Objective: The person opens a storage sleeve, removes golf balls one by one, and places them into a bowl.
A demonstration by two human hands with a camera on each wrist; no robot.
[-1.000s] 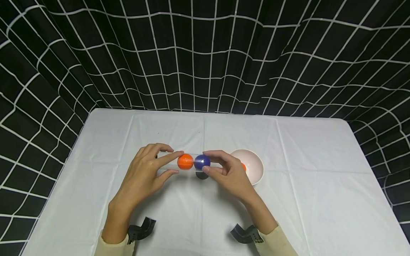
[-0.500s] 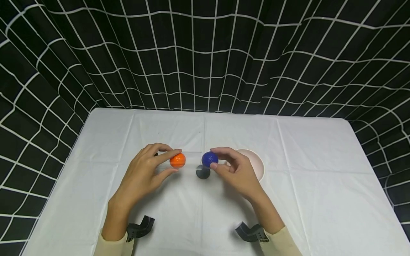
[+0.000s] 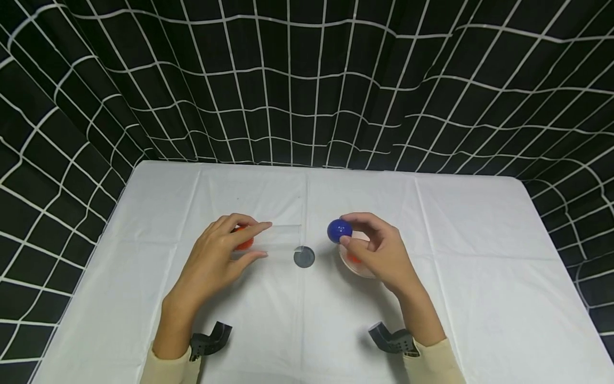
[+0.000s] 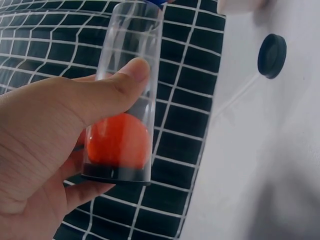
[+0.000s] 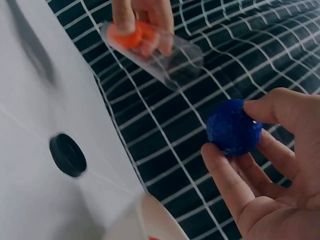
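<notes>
My left hand [image 3: 218,253] grips a clear plastic tube [image 3: 285,237], held sideways with its open end toward the right. An orange ball [image 4: 119,142] sits at the tube's bottom against a black end cap [image 4: 116,173], partly covered by my fingers in the head view. Between thumb and fingertips, my right hand [image 3: 379,248] pinches a blue ball [image 3: 339,231], out past the tube's mouth. In the right wrist view the blue ball [image 5: 234,127] shows a rough, shiny surface.
Below the tube's mouth, a round black cap [image 3: 304,257] lies on the white-covered table [image 3: 479,277]. A pale pink bowl [image 3: 357,270] with something orange inside stands under my right hand. Behind the table hangs a black curtain [image 3: 297,96] with a white grid.
The blue ball has come out of the tube with my right hand, moving right toward the bowl. Inside the tube, the orange ball has slid left to the bottom.
</notes>
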